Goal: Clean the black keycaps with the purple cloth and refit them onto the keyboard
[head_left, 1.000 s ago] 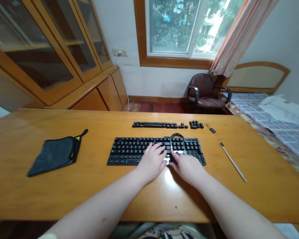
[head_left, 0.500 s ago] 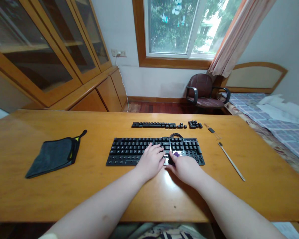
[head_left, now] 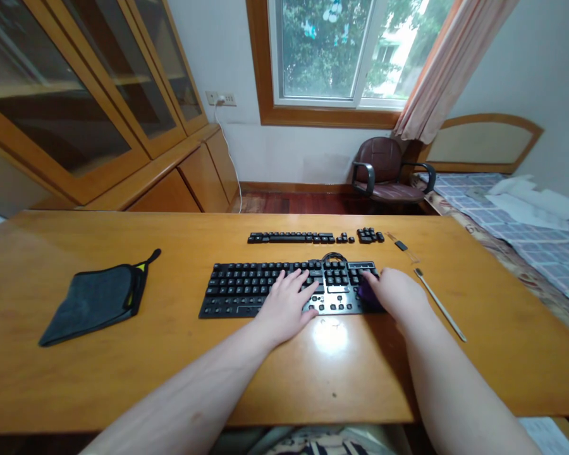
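Note:
A black keyboard (head_left: 239,284) lies in front of me, with keycaps missing along its lower rows and on its right side. My left hand (head_left: 287,302) rests on the middle of the keyboard, fingers spread. At the number pad end, my right hand (head_left: 401,294) has its fingers closed on a dark purple, soft-looking lump (head_left: 368,294), which touches the keyboard. Whether it is gel or cloth I cannot tell, since the hand covers part of it. Behind the keyboard the removed keycaps (head_left: 291,238) stand in rows, with another group of keycaps (head_left: 370,236) to their right.
A grey folded cloth (head_left: 99,297) lies on the wooden desk (head_left: 171,379) at left. To the right are a thin brush (head_left: 440,304) and a small wire tool with a black handle (head_left: 401,245). A coiled cable (head_left: 334,257) sits behind the keyboard.
My right hand has moved right with the purple lump, from the keyboard's arrow-key area to the number pad. The left hand stays at about the same place, its fingers more spread.

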`<act>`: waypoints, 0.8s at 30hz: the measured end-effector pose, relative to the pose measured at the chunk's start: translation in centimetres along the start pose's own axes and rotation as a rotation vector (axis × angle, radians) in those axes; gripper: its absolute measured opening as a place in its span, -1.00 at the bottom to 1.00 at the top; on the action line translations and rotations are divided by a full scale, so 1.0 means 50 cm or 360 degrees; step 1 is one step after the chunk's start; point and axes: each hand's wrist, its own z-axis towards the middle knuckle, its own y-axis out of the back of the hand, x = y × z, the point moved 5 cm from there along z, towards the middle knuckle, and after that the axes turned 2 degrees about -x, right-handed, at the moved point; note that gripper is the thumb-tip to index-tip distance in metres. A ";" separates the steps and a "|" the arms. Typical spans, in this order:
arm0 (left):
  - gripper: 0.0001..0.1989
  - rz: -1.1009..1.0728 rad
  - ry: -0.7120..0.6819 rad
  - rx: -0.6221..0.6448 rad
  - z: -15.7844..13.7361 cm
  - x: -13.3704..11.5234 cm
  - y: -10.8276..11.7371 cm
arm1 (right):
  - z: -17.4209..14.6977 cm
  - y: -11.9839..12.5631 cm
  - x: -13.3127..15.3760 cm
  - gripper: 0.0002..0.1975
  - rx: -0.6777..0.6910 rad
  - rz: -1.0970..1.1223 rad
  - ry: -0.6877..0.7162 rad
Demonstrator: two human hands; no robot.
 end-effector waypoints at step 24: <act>-0.03 0.0114 0.0124 -0.0007 -0.007 0.032 -0.012 | -0.029 -0.008 0.078 -0.58 -0.0147 0.0413 0.0521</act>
